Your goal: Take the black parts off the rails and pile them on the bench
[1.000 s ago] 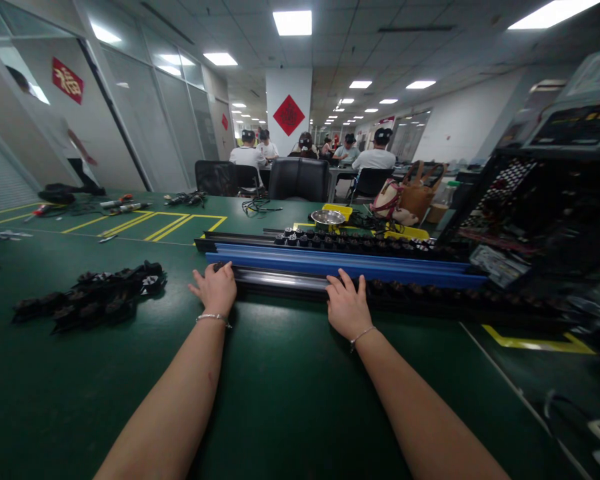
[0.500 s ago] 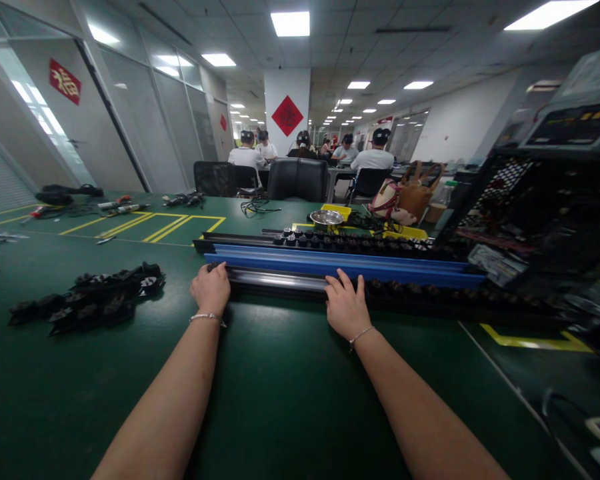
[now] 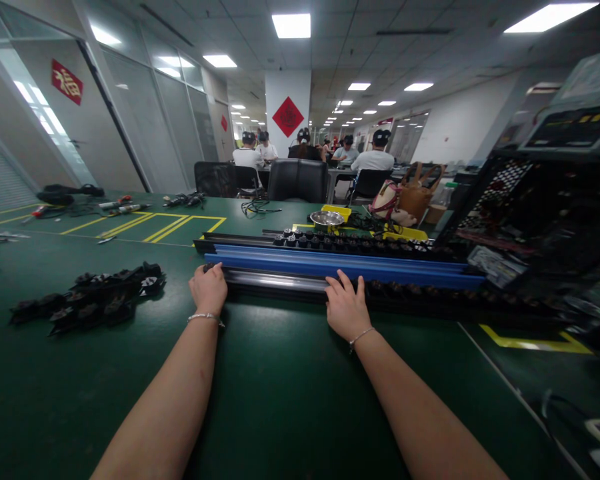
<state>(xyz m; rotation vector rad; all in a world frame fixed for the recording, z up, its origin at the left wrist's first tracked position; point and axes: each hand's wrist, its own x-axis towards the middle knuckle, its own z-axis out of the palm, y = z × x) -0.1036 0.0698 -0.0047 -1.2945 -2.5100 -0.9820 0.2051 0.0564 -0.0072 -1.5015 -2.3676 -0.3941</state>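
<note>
A long black rail [image 3: 280, 281] with a shiny metallic strip lies crosswise in front of me. At its left end, my left hand [image 3: 207, 291] is closed, and a small black part [image 3: 209, 267] peeks out above the fingers; most of it is hidden. My right hand [image 3: 347, 305] rests with spread fingertips on the rail's middle. Right of that hand, a row of small dark parts [image 3: 410, 291] sits along the rail. Directly behind runs a blue rail [image 3: 330, 262], and behind that another black rail carries similar parts [image 3: 305, 241].
Strips of black parts [image 3: 105, 293] lie on the green table [image 3: 275, 393] to the left. Beyond the rails are a metal bowl [image 3: 327, 218], a yellow tray [image 3: 337, 211] and cables [image 3: 260, 207]. A black rack [image 3: 540, 200] stands at right. Several people sit farther back.
My left hand has shifted slightly left, and the small black part at its fingers has moved with it. My right hand stays put on the rail.
</note>
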